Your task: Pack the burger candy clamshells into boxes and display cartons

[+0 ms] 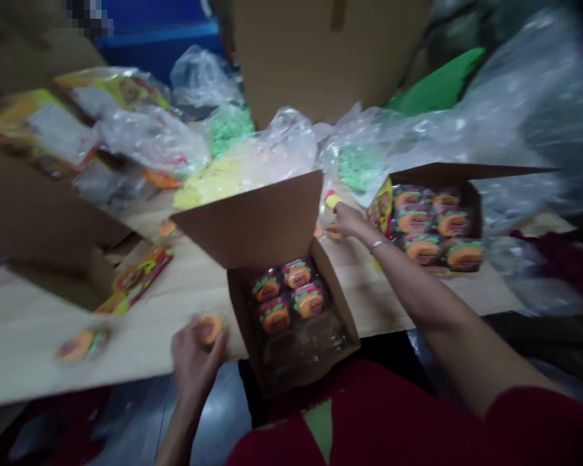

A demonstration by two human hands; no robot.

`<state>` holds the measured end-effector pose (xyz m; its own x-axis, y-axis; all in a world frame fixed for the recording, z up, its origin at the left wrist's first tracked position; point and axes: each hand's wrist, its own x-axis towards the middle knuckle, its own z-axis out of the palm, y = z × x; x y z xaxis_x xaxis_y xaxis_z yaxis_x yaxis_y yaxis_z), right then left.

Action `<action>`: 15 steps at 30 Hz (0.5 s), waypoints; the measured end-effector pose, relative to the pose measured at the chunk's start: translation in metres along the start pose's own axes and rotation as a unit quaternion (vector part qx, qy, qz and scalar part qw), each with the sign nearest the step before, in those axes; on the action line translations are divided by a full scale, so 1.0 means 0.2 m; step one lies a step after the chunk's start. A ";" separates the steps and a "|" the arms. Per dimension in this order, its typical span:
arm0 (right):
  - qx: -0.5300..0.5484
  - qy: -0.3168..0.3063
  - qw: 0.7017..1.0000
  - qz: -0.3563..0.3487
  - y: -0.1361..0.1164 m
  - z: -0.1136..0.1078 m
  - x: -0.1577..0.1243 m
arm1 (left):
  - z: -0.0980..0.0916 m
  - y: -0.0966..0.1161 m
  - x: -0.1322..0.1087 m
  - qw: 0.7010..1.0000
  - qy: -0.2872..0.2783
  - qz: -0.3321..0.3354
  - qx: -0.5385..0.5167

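Note:
My left hand (197,353) is closed around a small burger-shaped piece in a clear pack (210,329), just left of an open cardboard box (340,304). Four similar burger pieces (276,316) fill the box's back rows; clear moulded cups (320,336) without pieces show at its front. Stretched past the box's raised lid (262,220), my right hand (350,221) is at another burger piece (336,234). A yellow and red band (332,199) shows at its index finger. Blur hides whether those fingers grip the piece.
A second open box (476,207) with several burger pieces stands right. Another burger piece (80,345) lies far left, near a cardboard carton (63,259) and a printed packet (140,278). Plastic bags (282,149) with yellow and green contents line the table's back.

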<state>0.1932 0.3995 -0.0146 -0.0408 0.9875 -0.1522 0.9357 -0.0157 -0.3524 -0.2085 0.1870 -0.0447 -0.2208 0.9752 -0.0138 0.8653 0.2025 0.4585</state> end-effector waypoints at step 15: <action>0.123 -0.197 0.964 -0.130 0.21 0.07 -0.62 | -0.10 0.00 0.02 0.960 -0.194 -0.094 -0.180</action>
<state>0.2327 0.2741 -0.0234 -0.4377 0.8279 -0.3507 0.7661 0.1392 -0.6274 -0.2176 0.1897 -0.0267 -0.1139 0.8985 -0.4240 0.5996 0.4025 0.6917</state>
